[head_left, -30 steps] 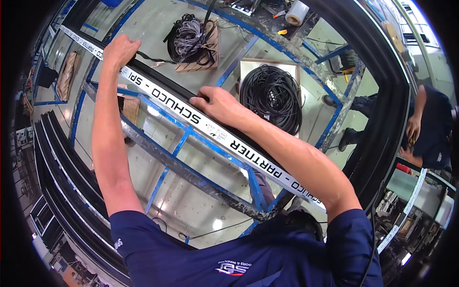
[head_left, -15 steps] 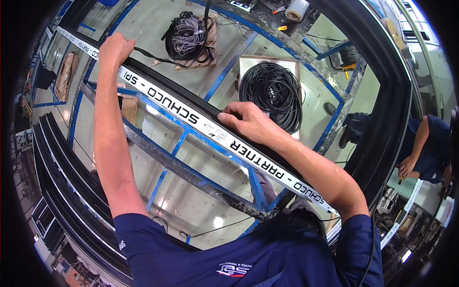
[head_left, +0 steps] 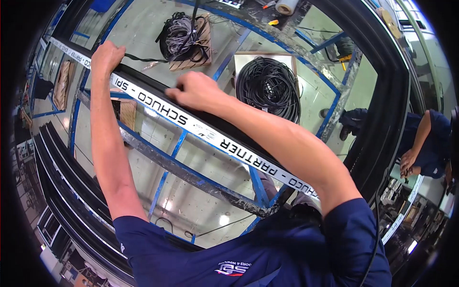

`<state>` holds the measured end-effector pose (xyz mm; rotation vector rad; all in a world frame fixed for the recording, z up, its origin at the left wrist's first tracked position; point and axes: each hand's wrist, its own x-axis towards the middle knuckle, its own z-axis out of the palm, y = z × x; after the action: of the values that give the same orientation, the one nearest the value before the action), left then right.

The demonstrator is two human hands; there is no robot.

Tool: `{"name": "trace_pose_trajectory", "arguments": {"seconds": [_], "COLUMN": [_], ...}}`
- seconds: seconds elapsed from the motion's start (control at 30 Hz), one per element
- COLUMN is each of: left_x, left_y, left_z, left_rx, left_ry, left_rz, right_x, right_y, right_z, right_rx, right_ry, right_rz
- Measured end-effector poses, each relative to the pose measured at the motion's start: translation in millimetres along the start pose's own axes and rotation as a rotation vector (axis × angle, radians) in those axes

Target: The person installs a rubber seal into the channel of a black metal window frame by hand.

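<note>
- The left hand is clenched over the top edge of a long black bar, near its far end.
- The bar runs slantwise from upper left to lower right and lies on a blue metal frame; a white band with black lettering covers its near face.
- A thin black rubber strip comes out from under the left hand and leads away to a coil of grey and black cord on a wooden board on the floor.
- The right hand sits on top of the bar near its middle, knuckles up and fingers curled down onto it; whether it pinches anything cannot be told.
- The two hands are well apart along the bar.
- A second, larger coil of black cord lies on a pale board beyond the bar, just past the right forearm.
- At the right edge another person in a dark blue shirt stands beside a tall black frame.
</note>
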<state>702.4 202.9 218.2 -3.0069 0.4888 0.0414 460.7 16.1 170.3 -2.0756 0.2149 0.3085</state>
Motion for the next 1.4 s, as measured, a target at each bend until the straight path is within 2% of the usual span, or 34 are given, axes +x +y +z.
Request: {"name": "trace_pose_trajectory", "arguments": {"seconds": [0.07, 0.17, 0.23, 0.37, 0.47, 0.6, 0.67, 0.7, 0.8, 0.87, 0.9, 1.0, 1.13, 1.2, 1.27, 1.3, 1.33, 1.37, 1.4], "left_x": [1, 6, 8, 8, 7, 8, 8, 4, 4, 10, 15, 26, 43, 26, 10, 28, 25, 20, -3], "left_y": [-3, -8, -9, -11, -11, -10, -10, -8, -11, -16, -22, -37, -46, -32, -22, -46, -41, -38, -9], "left_z": [1, 1, 1, 3, 3, 5, 3, 0, 4, 6, 9, 24, 26, 13, 7, 21, 16, 13, -8], "left_rx": [-0.031, -0.059, -0.053, -0.057, -0.046, -0.051, -0.056, -0.055, -0.057, -0.070, -0.078, -0.041, -0.053, -0.111, -0.097, -0.196, -0.404, -0.286, -0.300], "left_ry": [-0.028, -0.053, -0.072, -0.079, -0.061, -0.068, -0.086, -0.080, -0.014, -0.057, -0.078, 0.055, -0.180, -0.184, -0.183, -0.322, -0.537, -0.589, -0.672], "left_rz": [0.008, 0.012, 0.008, 0.018, 0.034, 0.041, 0.049, 0.052, 0.063, 0.056, 0.056, 0.159, 0.178, 0.206, 0.248, 0.339, 0.461, 0.433, 0.421], "right_x": [13, -3, -45, -161, -212, -192, -168, -153, -109, -98, -102, -136, -223, -275, -328, -354, -382, -410, -438], "right_y": [-13, 2, 32, 76, 93, 86, 81, 74, 55, 48, 50, 61, 91, 92, 110, 115, 119, 121, 130], "right_z": [-1, -7, -18, -62, -83, -77, -61, -57, -34, -34, -35, -48, -91, -126, -146, -159, -173, -185, -194], "right_rx": [0.056, 0.065, 0.014, 0.027, 0.112, 0.023, 0.064, 0.076, 0.074, 0.105, 0.083, 0.011, -0.090, -0.145, -0.160, -0.103, -0.049, 0.039, -0.061], "right_ry": [-0.011, -0.050, -0.069, -0.131, -0.165, -0.130, -0.045, -0.060, 0.044, -0.010, -0.022, -0.052, -0.165, -0.201, 0.026, 0.151, 0.285, 0.451, 0.604], "right_rz": [0.053, 0.103, -0.032, 0.089, 0.179, 0.157, 0.044, 0.072, -0.031, 0.002, 0.004, 0.064, 0.155, 0.232, 0.206, 0.190, 0.179, 0.206, 0.209]}}
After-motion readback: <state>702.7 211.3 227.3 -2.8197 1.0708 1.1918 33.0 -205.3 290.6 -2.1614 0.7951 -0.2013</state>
